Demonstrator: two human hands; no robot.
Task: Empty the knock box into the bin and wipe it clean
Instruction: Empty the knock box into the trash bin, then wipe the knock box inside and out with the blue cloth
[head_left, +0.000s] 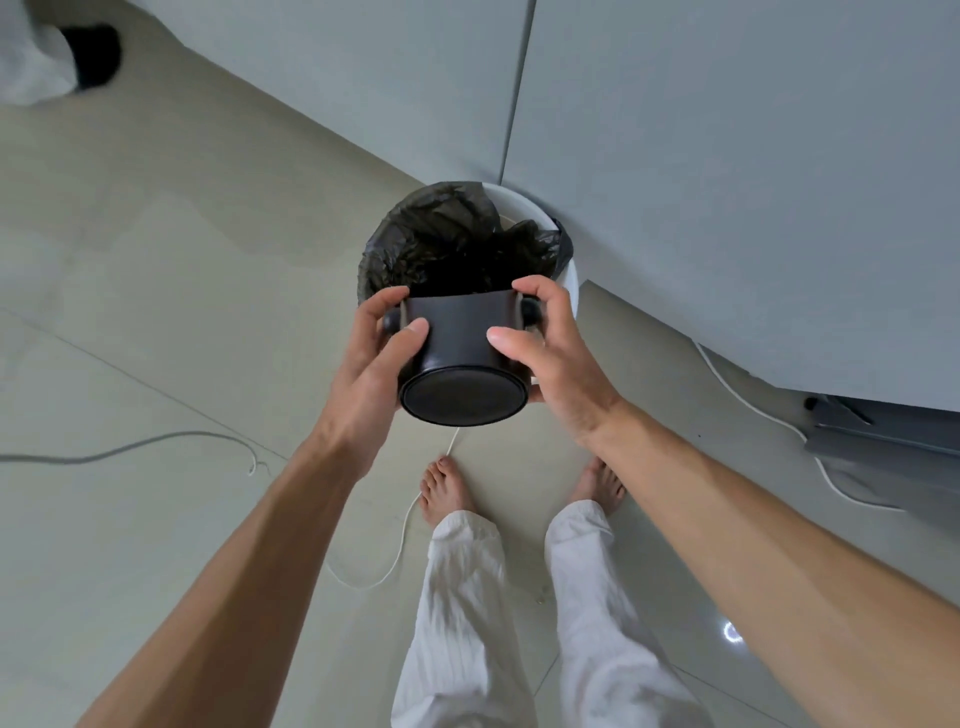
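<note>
The knock box (460, 353) is tipped mouth-away between both hands, its base facing the person, over the bin (563, 260) just beyond the fingertips. The left hand (374, 358) and right hand (553, 353) are curled against its sides near the bar ends. It looks rigid, smooth, probably slippery; the side grip suits it.

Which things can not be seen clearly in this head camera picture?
- Inside of the black cylindrical knock box: its mouth faces away, so its contents are hidden.
- Bottom of the white round bin: hidden by the black plastic liner.
- Dark object, top left: blurred, cut by white fabric.
</note>
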